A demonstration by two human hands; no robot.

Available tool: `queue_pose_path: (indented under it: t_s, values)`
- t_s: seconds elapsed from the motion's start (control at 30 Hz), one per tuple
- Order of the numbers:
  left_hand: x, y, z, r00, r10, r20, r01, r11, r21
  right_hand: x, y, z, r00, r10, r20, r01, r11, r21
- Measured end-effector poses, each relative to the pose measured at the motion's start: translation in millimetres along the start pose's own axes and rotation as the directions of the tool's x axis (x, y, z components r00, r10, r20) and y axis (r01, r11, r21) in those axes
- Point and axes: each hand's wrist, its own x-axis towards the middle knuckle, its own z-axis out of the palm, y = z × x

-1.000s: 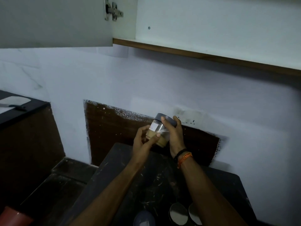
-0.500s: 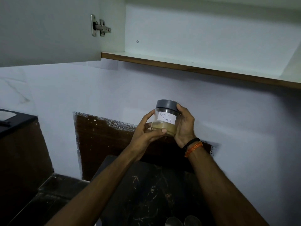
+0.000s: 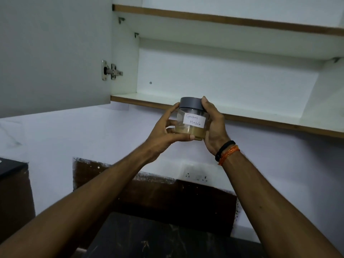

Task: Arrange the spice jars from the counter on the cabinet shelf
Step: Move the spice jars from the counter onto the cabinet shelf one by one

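Between our two hands we hold the jar (image 3: pixel 191 120) upright, in front of the lower shelf's (image 3: pixel 242 116) brown front edge, its grey lid (image 3: pixel 191 103) level with the shelf board. Our left hand (image 3: pixel 163 133) cups the jar's left side, the thumb laid under its base and the fingers (image 3: pixel 173 110) curled round the far side. Our right hand (image 3: pixel 214 125) presses against the jar's right side, the fingertips reaching up to the lid. Both hands are closed on the jar, which hangs in the air, clear of shelf and desk (image 3: pixel 167 239).

We see a white label (image 3: pixel 194 120) facing us, handwritten "Garam Masala", and brown powder filling the bottom part of the clear body. On our right wrist sit a black band (image 3: pixel 224 149) and an orange thread (image 3: pixel 229 154).

We look up into the open cabinet: its door (image 3: pixel 52 53) swung out at left with a metal hinge (image 3: pixel 111 70), a second shelf (image 3: pixel 223 21) above. Below the jar, the white wall carries a socket plate (image 3: pixel 197 176), and the dark desk lies at the bottom between our forearms.
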Motion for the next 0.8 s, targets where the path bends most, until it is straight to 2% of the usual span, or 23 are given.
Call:
queue_pose_path:
  t_s: [0.13, 0.47, 0.6, 0.67, 0.73, 0.8]
  values:
    - [31.1, 26.1, -7.2, 0.996, 0.08, 0.032, -0.082, 0.994, 0.072, 21.2, -25.9, 11.8, 0.998, -0.067, 0.014, 0.067, 0.997, -0.038]
    - [74.1, 45.7, -13.2, 0.993, 0.109, 0.034, -0.113, 0.987, 0.115, 54.0, -50.0, 22.3, 0.995, -0.096, 0.037, 0.1, 0.99, -0.103]
    - [82.3, 42.9, -18.9, 0.993, 0.084, 0.081, -0.093, 0.989, 0.112, 60.1, -47.0, 17.8, 0.992, -0.114, 0.048, 0.119, 0.987, -0.105]
    - [88.6, 44.0, -21.8, 0.993, 0.045, 0.113, -0.051, 0.998, 0.048, 62.6, -44.5, 16.1, 0.99, -0.129, 0.061, 0.135, 0.985, -0.108]
    - [96.3, 50.7, -23.6, 0.994, -0.018, 0.106, 0.019, 1.0, -0.013, 64.7, -41.5, 14.6, 0.99, -0.122, 0.078, 0.128, 0.988, -0.083]
    - [105.0, 59.4, -25.6, 0.995, -0.053, 0.08, 0.054, 0.999, -0.004, 67.7, -39.2, 13.3, 0.989, -0.12, 0.09, 0.126, 0.99, -0.065]
